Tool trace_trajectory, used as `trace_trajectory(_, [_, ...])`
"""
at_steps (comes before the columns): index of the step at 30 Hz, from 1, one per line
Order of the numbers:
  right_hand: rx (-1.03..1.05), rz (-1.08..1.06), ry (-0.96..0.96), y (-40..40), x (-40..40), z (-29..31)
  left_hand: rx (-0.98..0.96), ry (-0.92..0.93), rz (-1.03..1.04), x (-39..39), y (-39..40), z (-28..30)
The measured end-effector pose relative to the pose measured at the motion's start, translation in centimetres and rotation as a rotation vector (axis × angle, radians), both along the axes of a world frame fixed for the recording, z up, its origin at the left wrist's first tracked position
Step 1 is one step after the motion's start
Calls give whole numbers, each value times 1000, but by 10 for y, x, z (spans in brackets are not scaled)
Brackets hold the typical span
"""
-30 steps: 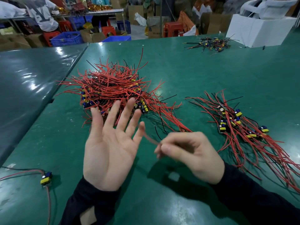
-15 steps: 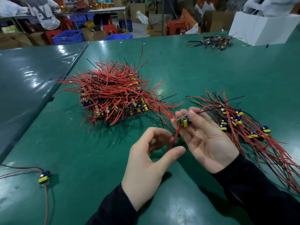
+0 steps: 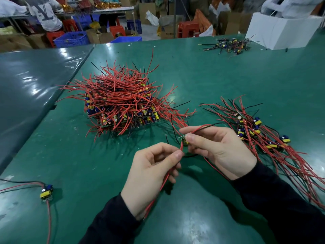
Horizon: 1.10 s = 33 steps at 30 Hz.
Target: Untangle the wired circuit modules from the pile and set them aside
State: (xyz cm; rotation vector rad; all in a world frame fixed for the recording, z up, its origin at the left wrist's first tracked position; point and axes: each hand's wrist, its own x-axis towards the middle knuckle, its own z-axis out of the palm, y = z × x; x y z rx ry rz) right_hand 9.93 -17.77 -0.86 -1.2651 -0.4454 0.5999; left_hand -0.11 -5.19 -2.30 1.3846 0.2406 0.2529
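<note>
A tangled pile of circuit modules point(image 3: 121, 103) with red and black wires sits at the centre of the green table. To its right lies a flatter, sorted group of modules point(image 3: 260, 131), wires trailing toward me. My right hand point(image 3: 216, 147) pinches one small module point(image 3: 183, 139) between thumb and fingers, just in front of the pile. Its red wire point(image 3: 163, 182) runs down through my left hand point(image 3: 153, 175), which is closed on it between thumb and forefinger.
A single module point(image 3: 46, 191) with its wires lies at the near left. Another small bunch of modules point(image 3: 228, 45) rests at the far right beside a white box point(image 3: 281, 30). A second table point(image 3: 26, 85) adjoins on the left. A person, crates and stools stand beyond.
My left hand went from an open palm to gripping the red wire lower down. My right hand lifted the module out in front of the pile and now holds it steady.
</note>
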Motion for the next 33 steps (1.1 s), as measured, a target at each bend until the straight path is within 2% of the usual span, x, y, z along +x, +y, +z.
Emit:
trace_trajectory(3, [-104,23,-98,-2,2,-1,70,62,-84,-1,6,1])
trace_trajectory(8, [-250,76,-291,-6,4,2,333,34,-70,-1,9,-1])
trace_trajectory(10, [-219,79,-232,-6,4,2,356,41,-58,-1,9,-2])
trace_trajectory(13, [-73,144,25,-5,5,-3,356,-3,-67,-1,11,0])
trace_trajectory(15, [-25,195,84,-3,3,-5,327,-44,-60,-1,11,2])
trace_trajectory(19, [-38,172,20,3,-3,-12,295,-53,-62,0,8,1])
trace_trajectory(25, [-87,44,-123,4,-3,-18,342,47,2,1,9,-4])
trace_trajectory(27, [-79,33,-93,4,-2,-18,281,82,-27,1,11,-3])
trace_trajectory(33, [-52,71,-109,1,-2,-12,-47,270,-286,-3,27,7])
